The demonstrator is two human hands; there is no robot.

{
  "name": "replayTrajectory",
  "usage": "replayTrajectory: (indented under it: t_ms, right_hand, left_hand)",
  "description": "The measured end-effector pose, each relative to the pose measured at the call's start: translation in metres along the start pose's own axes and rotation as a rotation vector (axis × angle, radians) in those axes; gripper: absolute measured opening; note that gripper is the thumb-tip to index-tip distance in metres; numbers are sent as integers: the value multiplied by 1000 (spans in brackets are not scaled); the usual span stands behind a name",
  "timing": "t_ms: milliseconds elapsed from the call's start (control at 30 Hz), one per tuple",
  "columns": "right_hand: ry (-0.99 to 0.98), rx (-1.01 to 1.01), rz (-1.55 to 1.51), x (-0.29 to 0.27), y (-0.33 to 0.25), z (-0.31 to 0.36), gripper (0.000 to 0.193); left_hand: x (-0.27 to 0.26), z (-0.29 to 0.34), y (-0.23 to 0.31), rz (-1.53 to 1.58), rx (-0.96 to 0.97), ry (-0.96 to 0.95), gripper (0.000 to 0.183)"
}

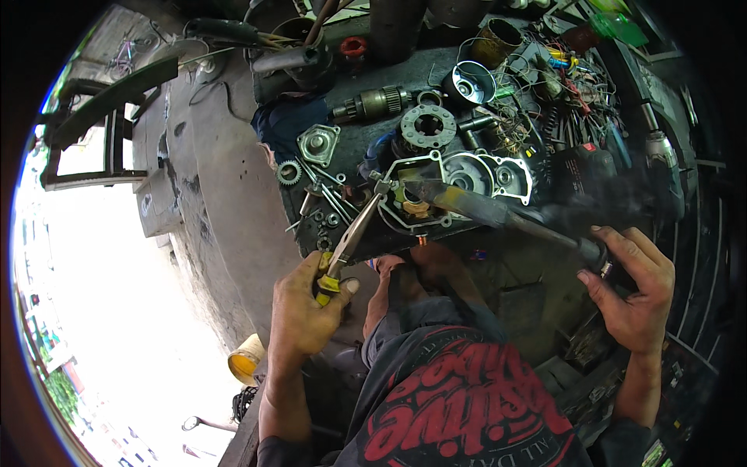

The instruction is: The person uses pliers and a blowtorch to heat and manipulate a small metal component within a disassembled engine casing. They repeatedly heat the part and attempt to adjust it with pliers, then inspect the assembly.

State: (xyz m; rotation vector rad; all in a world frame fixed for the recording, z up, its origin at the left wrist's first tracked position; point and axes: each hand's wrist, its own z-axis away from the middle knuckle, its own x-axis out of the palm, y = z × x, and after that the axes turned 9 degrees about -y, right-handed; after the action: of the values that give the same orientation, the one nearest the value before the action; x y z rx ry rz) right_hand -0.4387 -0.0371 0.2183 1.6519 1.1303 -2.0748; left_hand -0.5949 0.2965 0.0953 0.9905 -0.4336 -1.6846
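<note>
left hand [305, 310]: grip clamped round the yellow-and-black handles of the needle-nose pliers [352, 237], fingers wrapped tight, thumb on top.
pliers axis: long axis from handles at 7 o'clock up to the tips at 1 o'clock; tips sit right at the near left edge of the housing, can't tell if nipping anything.
right hand [634, 292]: grip closed on the tail end of the soldering iron [498, 212], fingers curled, held out at 3 o'clock from the work.
iron axis: long and blurred, from the hand at 4 o'clock up to the tip at 10 o'clock; tip points into the middle of the housing, onto a brownish-orange part there.
work piece: pale metal starter housing [459, 175] with round bores, lying flat near the front edge of the dark surface [366, 140], at 12 o'clock from the torso.
key relation: both tool tips converge on the same spot, pliers from the left, iron from the right; left hand clearly nearer, right hand well apart.
nearby: starter drive gear [373, 101] at 11 o'clock of the housing, round brush plate [426, 124] just behind it, square end cap [319, 144] and small cog [289, 172] to 9 o'clock, wire tangle [545, 101] at 2 o'clock.
below: yellow tub [246, 358] down on the ground at 8 o'clock.
</note>
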Motion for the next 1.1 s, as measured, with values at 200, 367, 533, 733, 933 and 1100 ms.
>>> replayTrajectory:
  t_ms: [200,367,533,733,933,1100]
  right_hand:
    - [-9,-66,8,0,1,-7,58]
    - [-41,-25,22,-7,-4,-7,57]
    - [-68,-71,42,-13,-6,-9,59]
    - [-50,-125,93,-15,-7,-10,60]
    - [-32,-171,160,-18,-13,-19,57]
    - [-63,-64,207,-25,-27,-23,52]
  left_hand:
    - [7,1,-4,-8,122,46,32]
    - [5,2,-5,-66,136,61,34]
    - [4,2,-6,-69,134,60,32]
    - [3,0,-8,-46,149,63,30]
    - [2,1,-11,24,164,103,29]
    - [-3,-7,-22,-44,94,180,33]
